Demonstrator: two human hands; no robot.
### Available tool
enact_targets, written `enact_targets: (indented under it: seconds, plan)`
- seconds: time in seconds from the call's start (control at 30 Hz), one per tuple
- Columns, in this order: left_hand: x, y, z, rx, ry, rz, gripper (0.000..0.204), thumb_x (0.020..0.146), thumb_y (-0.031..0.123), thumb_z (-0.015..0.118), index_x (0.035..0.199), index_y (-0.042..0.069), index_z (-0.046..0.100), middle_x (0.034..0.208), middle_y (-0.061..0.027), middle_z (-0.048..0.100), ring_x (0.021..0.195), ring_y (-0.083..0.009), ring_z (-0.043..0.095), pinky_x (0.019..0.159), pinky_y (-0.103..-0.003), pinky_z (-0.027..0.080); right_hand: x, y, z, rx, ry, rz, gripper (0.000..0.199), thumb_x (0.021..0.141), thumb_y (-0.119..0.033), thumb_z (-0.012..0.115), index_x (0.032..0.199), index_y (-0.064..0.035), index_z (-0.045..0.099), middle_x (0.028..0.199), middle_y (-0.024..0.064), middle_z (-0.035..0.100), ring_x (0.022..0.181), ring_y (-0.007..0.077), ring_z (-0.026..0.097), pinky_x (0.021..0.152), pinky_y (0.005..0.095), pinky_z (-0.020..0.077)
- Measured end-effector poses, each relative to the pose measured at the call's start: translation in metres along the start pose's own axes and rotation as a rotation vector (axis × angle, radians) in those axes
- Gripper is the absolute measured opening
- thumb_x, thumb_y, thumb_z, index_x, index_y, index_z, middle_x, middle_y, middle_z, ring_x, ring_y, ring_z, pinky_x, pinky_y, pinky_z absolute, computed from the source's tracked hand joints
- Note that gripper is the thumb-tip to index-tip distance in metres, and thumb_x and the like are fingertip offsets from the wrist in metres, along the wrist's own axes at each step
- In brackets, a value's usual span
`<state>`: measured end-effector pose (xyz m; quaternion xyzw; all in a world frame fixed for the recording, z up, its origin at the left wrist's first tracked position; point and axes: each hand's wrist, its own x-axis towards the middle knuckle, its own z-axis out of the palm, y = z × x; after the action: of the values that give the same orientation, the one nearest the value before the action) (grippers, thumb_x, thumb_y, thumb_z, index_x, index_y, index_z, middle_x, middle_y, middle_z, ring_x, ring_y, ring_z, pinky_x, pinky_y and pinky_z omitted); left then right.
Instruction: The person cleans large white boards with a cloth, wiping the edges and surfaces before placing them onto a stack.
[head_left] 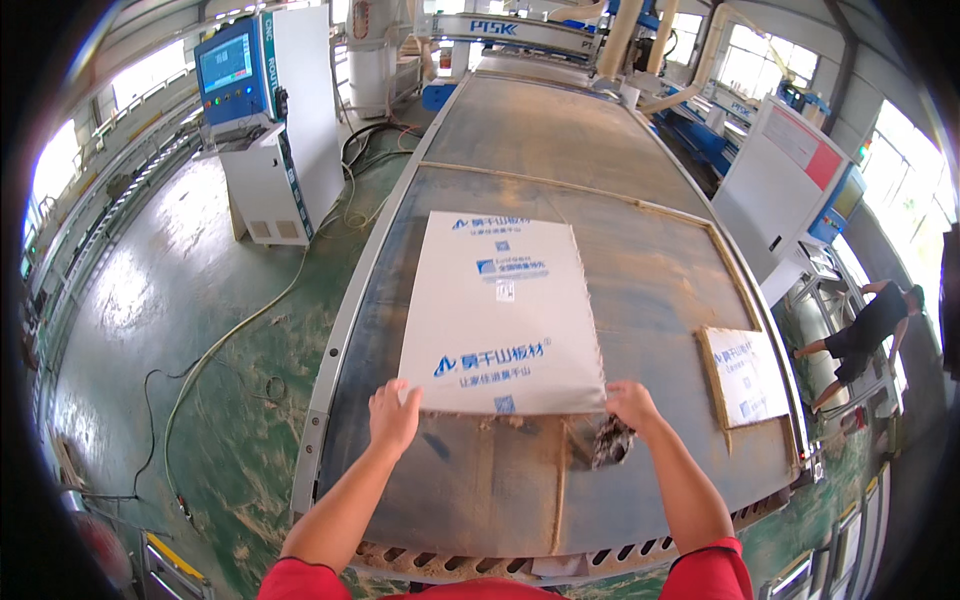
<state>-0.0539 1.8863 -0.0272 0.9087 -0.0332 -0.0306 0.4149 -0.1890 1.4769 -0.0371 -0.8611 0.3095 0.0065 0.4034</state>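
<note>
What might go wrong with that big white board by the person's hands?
The printed white panel has a ragged-looking right edge, so it might scratch the bare right hand at its near corner. The machine table has brown dust on it, which might make the panel slide crookedly. A dark clump sits close to that corner and might get caught.

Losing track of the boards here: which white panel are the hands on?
The large white panel in the middle: the left hand and right hand are at its near corners. The smaller panel, farther right, is untouched.
</note>
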Motion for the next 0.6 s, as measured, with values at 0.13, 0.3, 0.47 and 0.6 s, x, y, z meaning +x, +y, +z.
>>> enact_targets:
  seconds: [0.13, 0.3, 0.47, 0.6]
  plan:
    - [-0.106, 0.008, -0.008, -0.009, 0.003, -0.029, 0.043, 0.089, 0.037, 0.056, 0.117, 0.005, 0.056, 0.123, -0.0175, 0.054, 0.118, -0.0342, 0.043, 0.102, -0.041, 0.035, -0.098, 0.036, -0.026, 0.107, -0.111, 0.014, 0.047, 0.069, -0.010, 0.068, 0.114, 0.0014, 0.063, 0.095, 0.0171, 0.070, 0.087, 0.0205, 0.067, 0.078, 0.0321, 0.0519]
    - [-0.213, -0.025, -0.001, -0.294, -0.010, -0.126, 0.037, 0.090, 0.032, 0.058, 0.115, 0.004, 0.057, 0.119, -0.0127, 0.057, 0.113, -0.0261, 0.048, 0.097, -0.038, 0.038, -0.206, 0.095, -0.042, 0.153, -0.120, -0.060, 0.051, 0.071, -0.012, 0.067, 0.120, 0.0001, 0.059, 0.100, 0.0169, 0.069, 0.092, 0.0276, 0.067, 0.081, 0.0354, 0.0518]
    - [-0.326, 0.017, -0.004, -0.402, -0.009, -0.292, 0.033, 0.093, 0.032, 0.054, 0.111, 0.004, 0.056, 0.107, -0.0037, 0.059, 0.095, -0.0145, 0.052, 0.078, -0.031, 0.043, -0.289, 0.140, -0.070, 0.169, -0.092, -0.096, 0.048, 0.073, -0.013, 0.066, 0.120, -0.0023, 0.059, 0.100, 0.0170, 0.069, 0.094, 0.0321, 0.066, 0.082, 0.0378, 0.0511]
    - [-0.388, 0.009, -0.003, -0.356, -0.009, -0.312, 0.033, 0.094, 0.036, 0.052, 0.109, 0.007, 0.056, 0.106, -0.0021, 0.056, 0.089, -0.0130, 0.049, 0.071, -0.030, 0.041, -0.346, 0.173, -0.087, 0.267, -0.089, -0.038, 0.046, 0.076, -0.009, 0.066, 0.121, -0.0020, 0.059, 0.097, 0.0156, 0.069, 0.087, 0.0223, 0.065, 0.078, 0.0332, 0.0506]
